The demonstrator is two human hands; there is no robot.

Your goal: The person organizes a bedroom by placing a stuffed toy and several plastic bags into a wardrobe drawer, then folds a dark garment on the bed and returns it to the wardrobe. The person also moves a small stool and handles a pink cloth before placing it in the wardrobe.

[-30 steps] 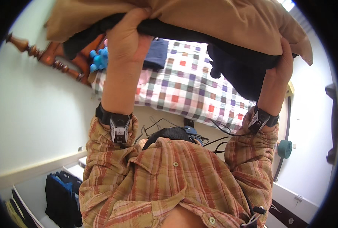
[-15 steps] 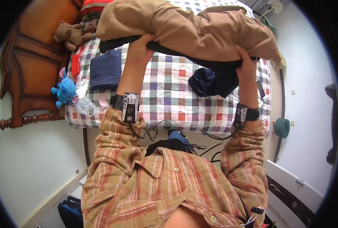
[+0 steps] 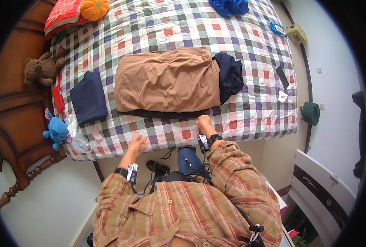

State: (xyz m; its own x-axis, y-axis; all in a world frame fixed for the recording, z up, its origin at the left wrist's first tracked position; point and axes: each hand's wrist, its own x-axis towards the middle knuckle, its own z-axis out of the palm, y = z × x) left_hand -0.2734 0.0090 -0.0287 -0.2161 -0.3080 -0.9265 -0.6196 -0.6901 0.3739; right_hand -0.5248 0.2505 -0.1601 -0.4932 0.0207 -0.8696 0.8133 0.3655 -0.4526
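A tan garment with a black underside lies spread on the bed, its black edge showing along the near side. The garment's kind cannot be made out. At the near right corner of that edge, my right hand has its fingers curled closed; whether they pinch any cloth is hidden. My left hand hovers by the bed's near edge, fingers apart and holding nothing. Crumpled navy cloth pokes out from the tan garment's right side. To its left lies a folded navy garment.
Along the wooden headboard sit a brown teddy bear and a blue plush toy. A clear plastic bag lies near the blue toy. Farther back are an orange pumpkin cushion and bright blue cloth. A green stool stands right.
The tan garment, held up by both hands before, now lies flat on the bed, partly over the crumpled navy cloth. Both hands have drawn back toward me, and the left has let go.
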